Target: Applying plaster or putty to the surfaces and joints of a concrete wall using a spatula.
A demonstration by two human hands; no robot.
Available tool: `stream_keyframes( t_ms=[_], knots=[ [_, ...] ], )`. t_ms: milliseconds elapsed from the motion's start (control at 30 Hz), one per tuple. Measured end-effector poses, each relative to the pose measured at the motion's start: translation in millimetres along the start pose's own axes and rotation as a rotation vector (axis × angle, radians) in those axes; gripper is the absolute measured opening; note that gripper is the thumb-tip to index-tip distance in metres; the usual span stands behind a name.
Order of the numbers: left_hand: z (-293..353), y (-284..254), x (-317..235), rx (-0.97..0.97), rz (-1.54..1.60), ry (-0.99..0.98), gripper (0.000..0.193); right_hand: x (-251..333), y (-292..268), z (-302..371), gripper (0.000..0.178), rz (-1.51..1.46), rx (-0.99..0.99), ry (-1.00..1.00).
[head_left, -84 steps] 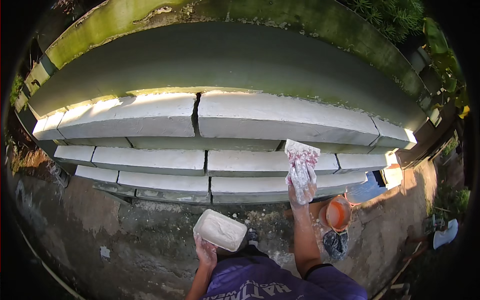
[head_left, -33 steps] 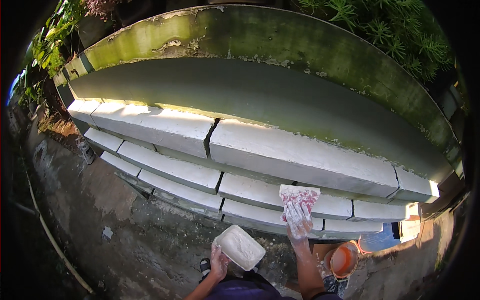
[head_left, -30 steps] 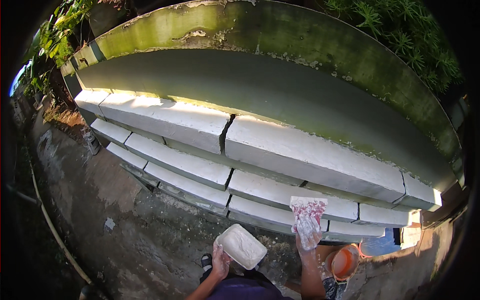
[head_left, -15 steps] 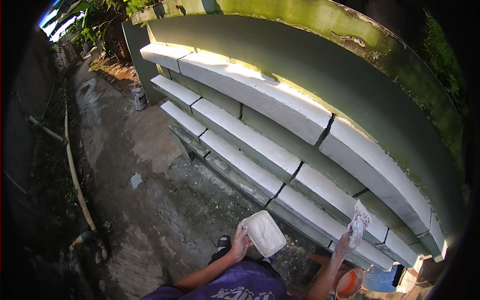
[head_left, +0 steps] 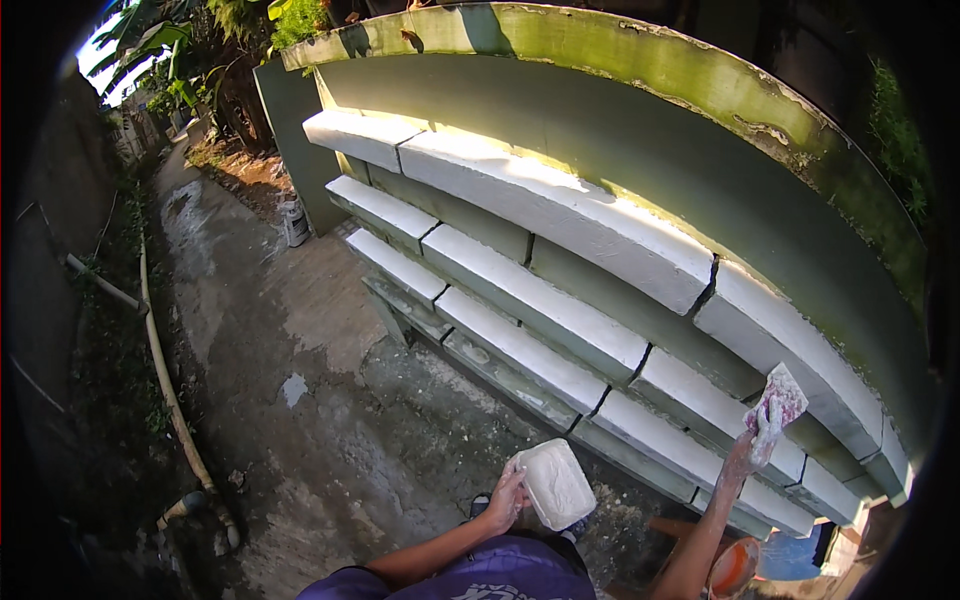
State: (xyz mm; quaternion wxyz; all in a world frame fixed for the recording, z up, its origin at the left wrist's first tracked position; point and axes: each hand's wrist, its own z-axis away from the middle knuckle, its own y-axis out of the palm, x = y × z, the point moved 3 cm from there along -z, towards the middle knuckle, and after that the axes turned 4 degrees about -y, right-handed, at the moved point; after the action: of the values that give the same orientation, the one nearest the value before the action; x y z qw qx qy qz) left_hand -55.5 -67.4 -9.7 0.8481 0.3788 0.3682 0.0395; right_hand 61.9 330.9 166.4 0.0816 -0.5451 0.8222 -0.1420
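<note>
Two hands: left hand (head_left: 508, 495) at six o'clock, right hand (head_left: 763, 436) at four. One white tub (head_left: 558, 485) at five, one flat scraper (head_left: 787, 390) toward four. Three white-topped tiers (head_left: 540, 312). One orange bucket (head_left: 735, 567), one blue container (head_left: 788, 557), both past four.

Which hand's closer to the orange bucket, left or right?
Right. The right hand, holding a smeared flat spreader, is above the orange bucket in the picture. The left hand, gripping the white tub, is farther off, to the bucket's left.

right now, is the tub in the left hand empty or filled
Not empty: white paste spreads across the inside of the tub; how deep, I cannot tell.
</note>
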Motion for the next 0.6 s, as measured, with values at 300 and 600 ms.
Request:
stream_keyframes(
  t_ms=[300,600],
  knots=[
    [-10.0,6.5,-9.7,0.056,0.07,0.025,0.049,156.5,-93.9,130.8,0.022,-0.295,0.256,0.42],
    [-34.0,32.3,-1.9,0.248,-0.006,-0.068,0.044,139.1,-150.7,116.2,0.021,-0.521,-0.118,1.27]
  ],
)
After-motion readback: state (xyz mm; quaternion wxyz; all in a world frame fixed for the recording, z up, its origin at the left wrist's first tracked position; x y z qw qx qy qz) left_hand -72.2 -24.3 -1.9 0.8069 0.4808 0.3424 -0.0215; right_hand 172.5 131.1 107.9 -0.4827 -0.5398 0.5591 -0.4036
